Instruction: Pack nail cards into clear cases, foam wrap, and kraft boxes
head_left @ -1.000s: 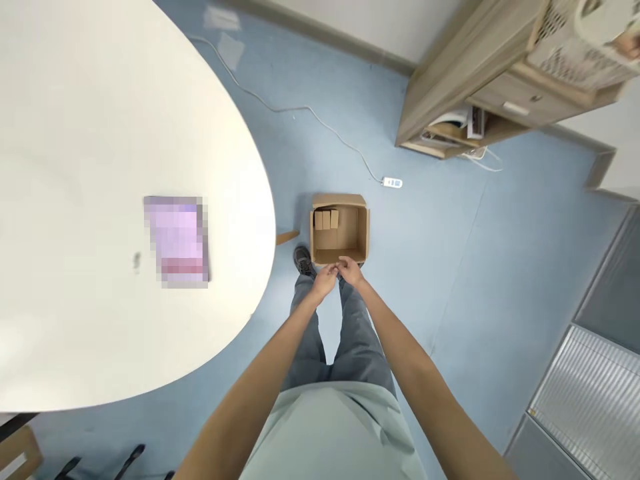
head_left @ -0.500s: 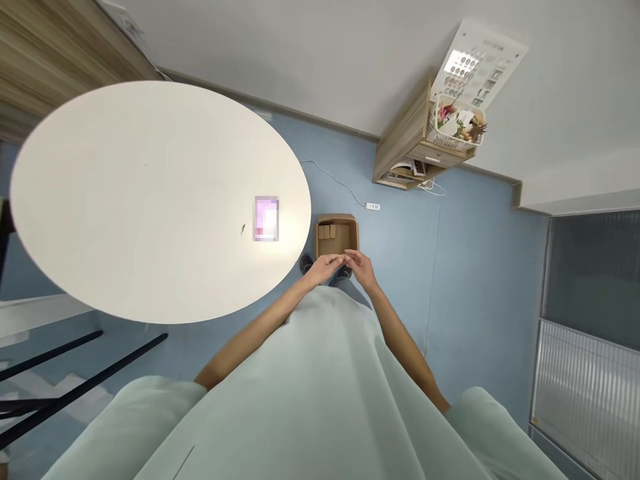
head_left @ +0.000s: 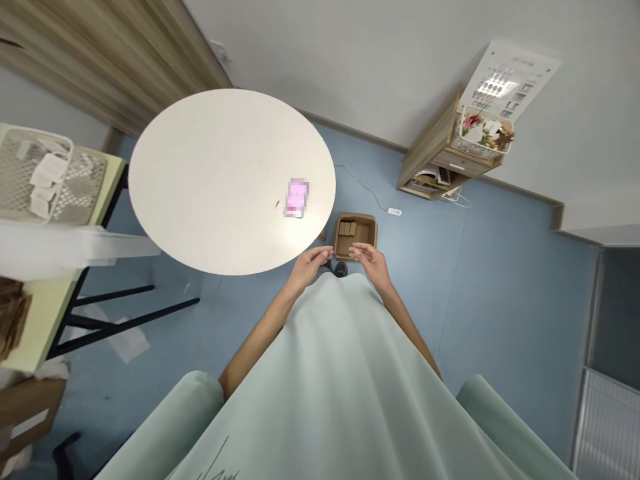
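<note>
Both hands are held in front of my body, apart from each other. My left hand [head_left: 311,263] is open, its fingers stretched to the right, near the edge of the round white table [head_left: 225,200]. My right hand [head_left: 371,262] is also open, with the fingers pointing left and slightly curved. Nothing shows in either hand. Below them on the floor stands an open cardboard box [head_left: 369,233], partly hidden by the right fingertips. Several small brown cartons [head_left: 347,229] sit in a row at its back left.
On the white table lies a blurred pink-and-white item [head_left: 297,198]. A power strip [head_left: 394,211] with a white cord rests on the blue floor. A wooden cabinet [head_left: 431,150] carries a basket [head_left: 483,130] of flowers. At left, a shelf table holds a wire basket [head_left: 37,177].
My hands have parted; their fingertips were together half a second ago. The view has turned left, showing more of the shelf table and its basket.
</note>
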`<act>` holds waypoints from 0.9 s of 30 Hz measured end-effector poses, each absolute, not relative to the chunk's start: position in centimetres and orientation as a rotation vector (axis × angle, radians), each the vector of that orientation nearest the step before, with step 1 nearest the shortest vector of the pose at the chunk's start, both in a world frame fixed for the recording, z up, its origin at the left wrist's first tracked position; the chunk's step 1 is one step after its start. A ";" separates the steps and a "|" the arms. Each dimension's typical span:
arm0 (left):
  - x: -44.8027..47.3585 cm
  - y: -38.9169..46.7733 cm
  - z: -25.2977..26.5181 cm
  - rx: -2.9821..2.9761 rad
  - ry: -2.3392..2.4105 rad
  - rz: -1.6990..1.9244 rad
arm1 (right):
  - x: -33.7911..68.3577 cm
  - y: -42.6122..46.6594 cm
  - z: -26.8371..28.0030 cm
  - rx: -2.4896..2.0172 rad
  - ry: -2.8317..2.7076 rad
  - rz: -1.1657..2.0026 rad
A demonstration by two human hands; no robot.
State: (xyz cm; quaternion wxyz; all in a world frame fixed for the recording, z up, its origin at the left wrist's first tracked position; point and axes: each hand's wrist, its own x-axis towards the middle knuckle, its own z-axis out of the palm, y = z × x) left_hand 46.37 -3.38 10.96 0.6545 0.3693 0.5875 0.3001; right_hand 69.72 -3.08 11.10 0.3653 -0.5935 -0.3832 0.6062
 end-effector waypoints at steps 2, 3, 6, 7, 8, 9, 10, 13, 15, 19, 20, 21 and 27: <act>46.3 -5.2 11.7 0.763 1.372 0.751 | 69.6 -3.9 10.9 -1.496 -0.996 1.590; 46.3 -6.1 12.0 0.728 1.387 0.790 | 69.6 -4.4 10.8 -1.488 -0.999 1.606; 46.2 -8.6 13.0 0.650 1.414 0.882 | 69.3 -5.6 10.5 -1.478 -1.007 1.650; 46.1 -9.3 13.2 0.634 1.422 0.897 | 69.1 -6.0 10.5 -1.475 -1.012 1.659; 45.9 -10.0 13.4 0.620 1.429 0.907 | 68.9 -6.3 10.6 -1.472 -1.019 1.667; 45.7 -10.6 13.6 0.609 1.436 0.915 | 68.6 -6.5 10.7 -1.470 -1.030 1.673; 45.3 -11.1 13.8 0.598 1.441 0.924 | 68.3 -6.8 10.9 -1.468 -1.042 1.675; 43.8 -12.4 14.1 0.576 1.446 0.968 | 66.8 -7.3 11.5 -1.468 -1.075 1.668; 42.3 -13.0 14.3 0.563 1.441 1.001 | 65.3 -7.6 11.9 -1.463 -1.094 1.653; 37.9 -14.6 14.5 0.529 1.448 1.066 | 60.9 -8.8 12.9 -1.454 -1.121 1.614; 36.4 -15.2 14.6 0.523 1.454 1.083 | 59.5 -9.2 13.2 -1.453 -1.122 1.608; 34.8 -15.9 14.7 0.518 1.462 1.101 | 58.0 -9.7 13.5 -1.453 -1.123 1.606; 23.9 -20.7 16.0 0.424 1.556 1.243 | 48.1 -12.5 15.0 -1.452 -1.160 1.642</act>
